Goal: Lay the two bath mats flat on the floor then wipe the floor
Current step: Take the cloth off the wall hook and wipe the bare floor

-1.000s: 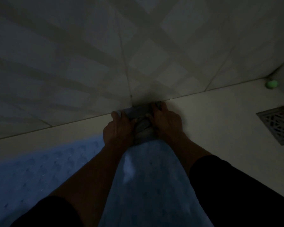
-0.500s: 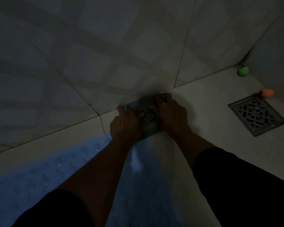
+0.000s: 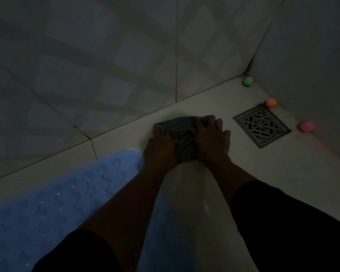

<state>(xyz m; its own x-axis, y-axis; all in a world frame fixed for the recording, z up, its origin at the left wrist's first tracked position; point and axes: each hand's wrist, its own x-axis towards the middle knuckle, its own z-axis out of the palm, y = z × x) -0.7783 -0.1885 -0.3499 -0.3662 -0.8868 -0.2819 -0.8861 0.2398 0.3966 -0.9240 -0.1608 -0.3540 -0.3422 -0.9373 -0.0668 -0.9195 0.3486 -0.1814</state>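
A crumpled grey cloth (image 3: 182, 130) lies on the pale floor (image 3: 214, 99) close to the tiled wall. My left hand (image 3: 160, 148) presses on its left side and my right hand (image 3: 210, 140) presses on its right side, fingers spread over it. A light blue bath mat (image 3: 57, 203) with raised bumps and small holes lies flat on the floor at lower left, partly under my left forearm. A second mat cannot be made out in the dim light.
A square metal floor drain (image 3: 261, 126) sits just right of my right hand. A green ball (image 3: 248, 81), an orange ball (image 3: 270, 102) and a pink ball (image 3: 305, 126) lie along the corner walls. The tiled wall (image 3: 106, 65) rises right behind the cloth.
Both hands have slid the cloth to the right along the wall base, off the mat's end and toward the drain. The pink ball has come into view.
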